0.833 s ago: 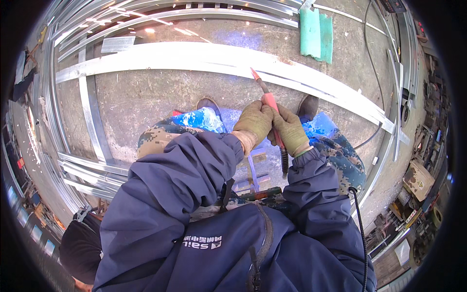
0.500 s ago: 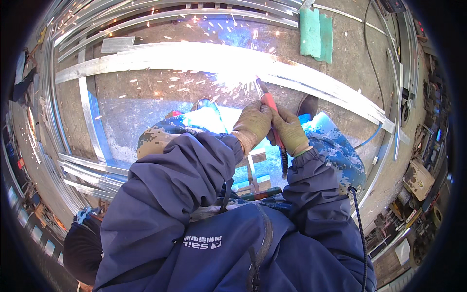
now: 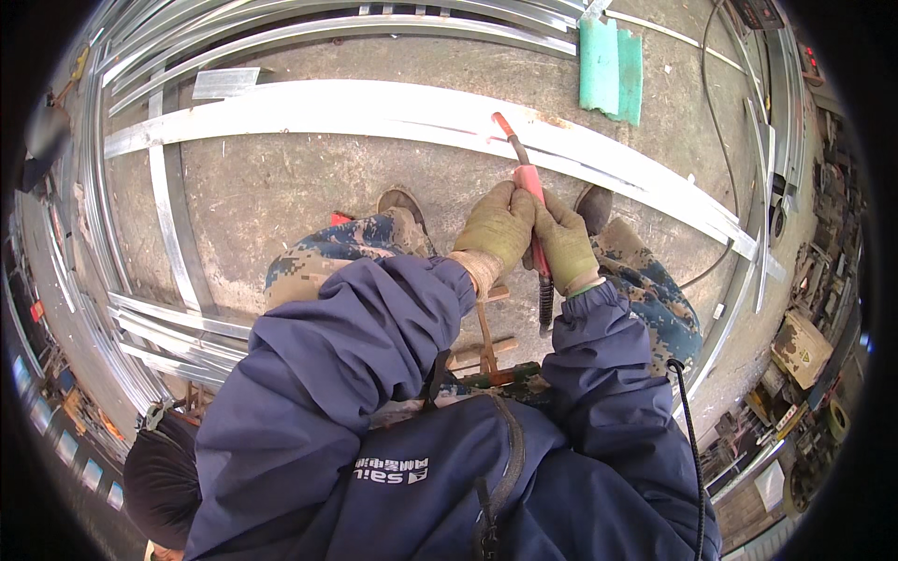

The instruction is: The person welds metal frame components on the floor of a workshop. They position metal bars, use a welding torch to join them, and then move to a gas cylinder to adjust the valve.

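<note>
Both my hands wear olive work gloves and grip a red-handled welding torch (image 3: 529,179). My left hand (image 3: 498,224) wraps it from the left, and my right hand (image 3: 565,245) closes round it from the right. The torch's dark bent neck ends in a reddish nozzle, which lies over the wide bright metal beam (image 3: 327,107) crossing in front of me. Whether the tip touches the metal I cannot tell. A black ribbed cable sleeve runs down from the handle under my right hand. No arc or sparks show at the tip.
Long metal profiles (image 3: 337,30) lie at the far side, and more bars (image 3: 178,332) at the left. A green sheet (image 3: 610,70) rests beyond the beam. A dark cable (image 3: 718,122) trails at the right. My shoes (image 3: 404,204) stand just before the beam.
The glaring arc, flying sparks and blue light have gone out. The torch nozzle now shows plainly over the beam. My hands keep their grip, shifted only slightly.
</note>
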Motion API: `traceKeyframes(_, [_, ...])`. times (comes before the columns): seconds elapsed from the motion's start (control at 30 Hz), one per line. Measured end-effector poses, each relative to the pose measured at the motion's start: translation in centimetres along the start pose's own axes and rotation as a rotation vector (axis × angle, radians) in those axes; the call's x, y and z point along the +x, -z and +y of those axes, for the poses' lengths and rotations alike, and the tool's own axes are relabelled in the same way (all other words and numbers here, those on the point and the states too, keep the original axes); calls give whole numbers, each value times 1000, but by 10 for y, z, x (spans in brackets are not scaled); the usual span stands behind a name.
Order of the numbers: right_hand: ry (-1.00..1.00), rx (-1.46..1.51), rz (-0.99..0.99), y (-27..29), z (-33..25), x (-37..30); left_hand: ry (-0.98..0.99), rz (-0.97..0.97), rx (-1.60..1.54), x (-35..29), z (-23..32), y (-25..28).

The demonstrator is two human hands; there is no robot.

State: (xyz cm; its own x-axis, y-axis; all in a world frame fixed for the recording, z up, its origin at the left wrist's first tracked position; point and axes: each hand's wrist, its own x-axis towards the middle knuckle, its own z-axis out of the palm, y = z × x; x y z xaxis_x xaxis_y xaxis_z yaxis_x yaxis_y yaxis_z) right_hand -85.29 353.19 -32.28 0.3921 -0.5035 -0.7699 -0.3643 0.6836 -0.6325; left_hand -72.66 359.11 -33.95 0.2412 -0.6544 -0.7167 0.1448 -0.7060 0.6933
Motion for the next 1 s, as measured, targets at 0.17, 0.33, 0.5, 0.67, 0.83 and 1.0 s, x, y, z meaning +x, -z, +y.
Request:
traceKeyframes(0.17, [-22, 13, 18, -6, -6, 6, -18, 16, -14, 6, -1, 2])
traceKeyframes(0.33, [-57, 38, 46, -11, -6, 9, 63, -29, -88, 8, 0, 4])
traceKeyframes(0.5, [-46, 26, 44, -8, -4, 11, 21, -4, -82, 14, -7, 1])
traceKeyframes(0.67, [-9, -14, 27, -10, -6, 11, -6, 36, -5, 14, -7, 3])
traceKeyframes(0.83, [-42, -35, 37, -10, -6, 11, 14, 29, 21, 10, 0, 6])
traceKeyframes(1.0, [-41, -18, 14, -11, -9, 9, 19, 41, 0, 14, -7, 4])
